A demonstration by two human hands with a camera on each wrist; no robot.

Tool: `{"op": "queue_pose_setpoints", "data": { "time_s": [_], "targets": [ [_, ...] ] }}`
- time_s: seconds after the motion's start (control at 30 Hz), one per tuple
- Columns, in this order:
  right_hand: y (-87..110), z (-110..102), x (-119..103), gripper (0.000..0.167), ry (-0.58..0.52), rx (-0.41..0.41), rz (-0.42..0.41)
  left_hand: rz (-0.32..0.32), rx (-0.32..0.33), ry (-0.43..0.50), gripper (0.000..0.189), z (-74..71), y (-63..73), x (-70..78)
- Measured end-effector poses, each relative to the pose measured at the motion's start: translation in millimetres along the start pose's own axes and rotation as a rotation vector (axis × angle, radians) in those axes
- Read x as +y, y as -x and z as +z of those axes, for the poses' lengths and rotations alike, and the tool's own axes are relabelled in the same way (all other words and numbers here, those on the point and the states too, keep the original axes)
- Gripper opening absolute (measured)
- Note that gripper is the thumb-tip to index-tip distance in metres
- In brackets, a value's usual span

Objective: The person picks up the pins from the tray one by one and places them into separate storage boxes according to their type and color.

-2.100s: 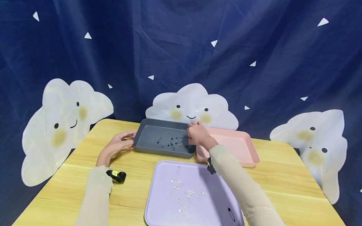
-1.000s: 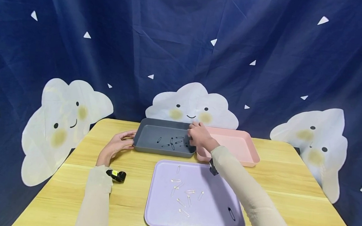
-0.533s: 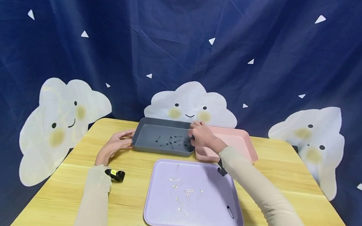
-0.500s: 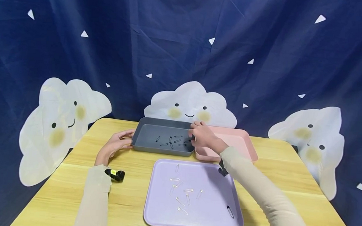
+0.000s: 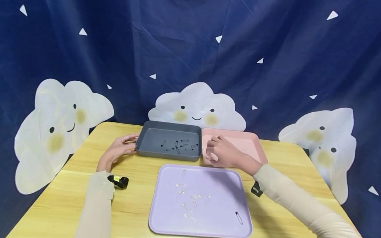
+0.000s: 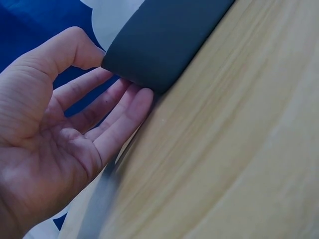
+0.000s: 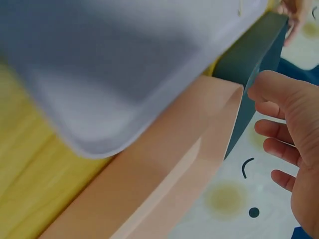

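Note:
My left hand (image 5: pixel 118 150) touches the left end of the dark grey tray (image 5: pixel 150 140). In the left wrist view its thumb is at the tray's rim and its fingertips lie along the outer wall, low near the tabletop. Over the left part of the pink tray (image 5: pixel 249 148) is my right hand (image 5: pixel 224 152), fingers loosely bent. Nothing shows between them in the right wrist view. Several black safety pins (image 5: pixel 170 149) lie in the grey tray, mostly toward its right half. On the lilac tray (image 5: pixel 216 226) are several gold safety pins (image 5: pixel 190 217) and one black safety pin (image 5: pixel 238 218).
Grey and pink trays stand side by side at the back of the wooden table (image 5: pixel 132 210), with the lilac tray in front of them. Behind the table hangs a dark blue curtain (image 5: pixel 182 31) with clouds printed on it. Each wrist wears a small black camera (image 5: pixel 118 181).
My right hand has moved right, from the grey tray's right end to over the pink tray. A black safety pin where it was now shows fully. The left hand stays at the grey tray.

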State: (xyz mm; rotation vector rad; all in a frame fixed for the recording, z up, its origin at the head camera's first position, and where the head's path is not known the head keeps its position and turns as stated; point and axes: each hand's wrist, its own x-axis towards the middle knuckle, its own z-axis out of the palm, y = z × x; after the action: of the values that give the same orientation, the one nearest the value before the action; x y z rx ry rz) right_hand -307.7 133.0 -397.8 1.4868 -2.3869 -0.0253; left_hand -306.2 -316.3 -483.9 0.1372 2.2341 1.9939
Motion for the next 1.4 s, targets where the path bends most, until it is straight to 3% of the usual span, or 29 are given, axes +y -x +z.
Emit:
{"op": "queue_pose_setpoints", "data": {
  "time_s": [0.13, 0.53, 0.77, 1.07, 1.4],
  "targets": [
    [20.1, -8, -9, 0.017, 0.037, -0.036, -0.075, 0.011, -0.003, -0.004, 0.062, -3.7, -0.5, -0.2],
    [76.4, -27, -42, 0.021, -0.106, -0.134, -0.104, 0.000, -0.005, -0.022, 0.064, -6.7, 2.1, 4.2],
    [100.7, -29, -59, 0.025, -0.119, -0.220, -0.146, -0.010, -0.010, -0.030, 0.066, -7.9, -1.2, 1.9],
    [116.2, -27, -68, 0.030, -0.096, -0.283, -0.169, -0.008, -0.012, -0.024, 0.066, -1.7, -3.0, 1.7],
    [109.6, -23, -78, 0.024, -0.156, -0.276, -0.203, -0.018, -0.008, -0.024, 0.065, 0.2, -2.1, 4.2]
  ]
}}
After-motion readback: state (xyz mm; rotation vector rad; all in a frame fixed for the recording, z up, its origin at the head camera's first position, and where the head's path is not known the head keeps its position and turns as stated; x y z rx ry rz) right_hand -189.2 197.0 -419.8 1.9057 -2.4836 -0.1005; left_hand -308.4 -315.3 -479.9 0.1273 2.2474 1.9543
